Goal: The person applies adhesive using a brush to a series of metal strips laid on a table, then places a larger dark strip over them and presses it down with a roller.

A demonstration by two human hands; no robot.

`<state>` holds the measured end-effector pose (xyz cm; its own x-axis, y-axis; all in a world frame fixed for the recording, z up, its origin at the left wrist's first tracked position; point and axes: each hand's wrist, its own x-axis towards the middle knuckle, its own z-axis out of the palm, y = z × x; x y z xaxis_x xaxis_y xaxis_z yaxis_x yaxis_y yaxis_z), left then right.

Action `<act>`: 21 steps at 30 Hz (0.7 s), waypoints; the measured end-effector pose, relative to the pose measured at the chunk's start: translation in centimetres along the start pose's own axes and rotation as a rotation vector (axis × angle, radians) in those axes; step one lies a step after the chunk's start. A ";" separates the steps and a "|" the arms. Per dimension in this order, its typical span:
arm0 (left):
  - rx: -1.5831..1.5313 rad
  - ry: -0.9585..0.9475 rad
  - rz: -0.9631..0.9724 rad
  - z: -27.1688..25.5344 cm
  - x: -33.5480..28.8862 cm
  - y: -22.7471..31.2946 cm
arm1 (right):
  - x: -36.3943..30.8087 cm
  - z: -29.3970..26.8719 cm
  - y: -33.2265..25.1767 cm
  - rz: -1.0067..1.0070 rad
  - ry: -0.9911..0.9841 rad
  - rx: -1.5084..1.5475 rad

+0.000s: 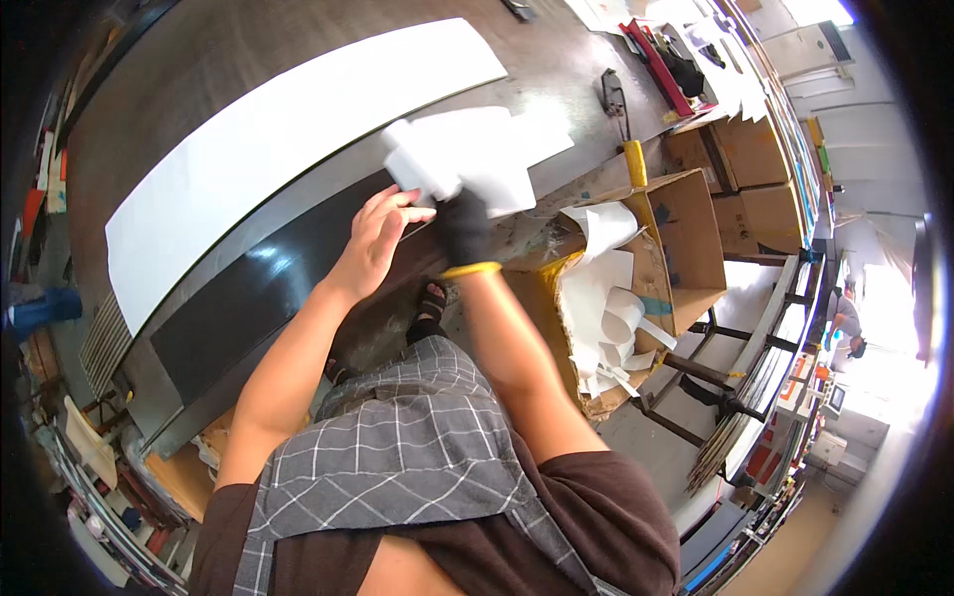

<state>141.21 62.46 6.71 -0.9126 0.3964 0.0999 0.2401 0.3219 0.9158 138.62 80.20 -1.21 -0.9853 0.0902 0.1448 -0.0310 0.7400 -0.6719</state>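
Note:
My right hand (465,230), in a black glove with a yellow cuff, is closed on a white sheet (452,149) at the table's near edge. The hand and part of the sheet are smeared by motion. Bare, with its fingers loosely stretched, my left hand (376,243) is beside the glove; its fingertips are close to the sheet's lower corner, and I cannot tell if they touch. More white pieces (545,137) lie just right of the held sheet. Beyond both hands a long white panel (298,134) rests on the dark table (189,89).
A dark, shiny strip (263,273) runs along the table's near edge. To the right stands an open cardboard box (686,253) with curled white scraps (606,298). A yellow-handled tool (634,159) and a red tray (661,74) are at the back right. Another person (845,323) is far right.

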 end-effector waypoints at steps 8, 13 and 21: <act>0.286 0.071 -0.016 5.2 0.7 1.6 | 0.3 -40.3 34.9 0.516 0.843 -0.668; 0.361 0.031 -0.084 7.2 0.0 1.8 | -14.8 -30.5 40.5 0.859 0.622 -0.865; 0.658 0.229 -0.296 2.4 -9.0 0.7 | -6.6 -14.6 34.3 0.729 0.435 -0.300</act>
<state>150.43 61.19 5.52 -0.9984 0.0484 0.0296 0.0567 0.8623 0.5032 146.50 114.69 -14.59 -0.5903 0.8050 0.0601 0.6824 0.5374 -0.4956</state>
